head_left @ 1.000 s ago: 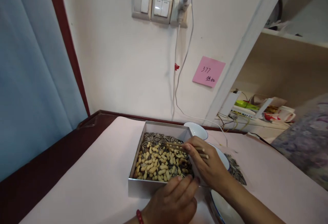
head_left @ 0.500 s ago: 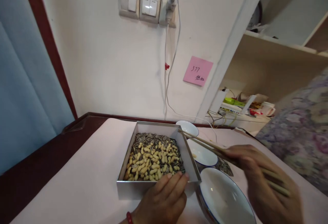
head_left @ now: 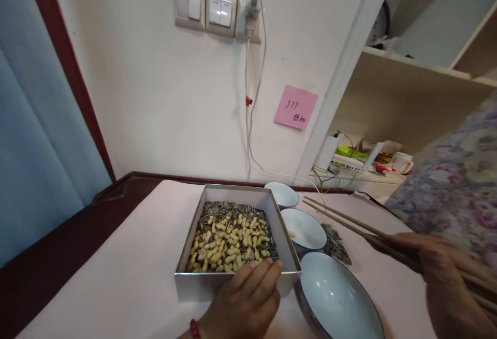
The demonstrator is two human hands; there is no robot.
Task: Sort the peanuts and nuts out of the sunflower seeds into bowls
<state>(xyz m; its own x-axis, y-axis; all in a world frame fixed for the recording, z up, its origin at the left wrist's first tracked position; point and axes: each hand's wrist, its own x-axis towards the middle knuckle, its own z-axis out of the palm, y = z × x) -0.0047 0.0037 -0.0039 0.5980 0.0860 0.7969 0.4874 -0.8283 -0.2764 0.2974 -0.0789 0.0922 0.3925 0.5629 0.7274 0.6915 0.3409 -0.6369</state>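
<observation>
A square metal box (head_left: pixel 286 246) holds peanuts (head_left: pixel 233 240) lying over striped sunflower seeds (head_left: pixel 229 208). My left hand (head_left: pixel 248 297), with a red bead bracelet, has its fingers hooked over the box's near rim. At the right, my right hand (head_left: pixel 450 282) is closed around a pair of chopsticks (head_left: pixel 345 216). Their tips are slightly apart above the table, right of the bowls, with nothing between them. The middle bowl (head_left: pixel 308 227) has a small pale piece in it, probably a peanut. Closest to me stands a larger bowl (head_left: pixel 341 297).
Behind the middle bowl is a small bowl (head_left: pixel 282 194). A flat patch of sunflower seeds (head_left: pixel 337 246) lies to its right. A white cable (head_left: pixel 267 171) hangs from the wall socket to the table. At right are a shelf (head_left: pixel 411 70) and flowered fabric (head_left: pixel 462 173).
My right hand has moved right, carrying the chopsticks away from the box's right wall and past the bowls. My left hand stays on the box rim.
</observation>
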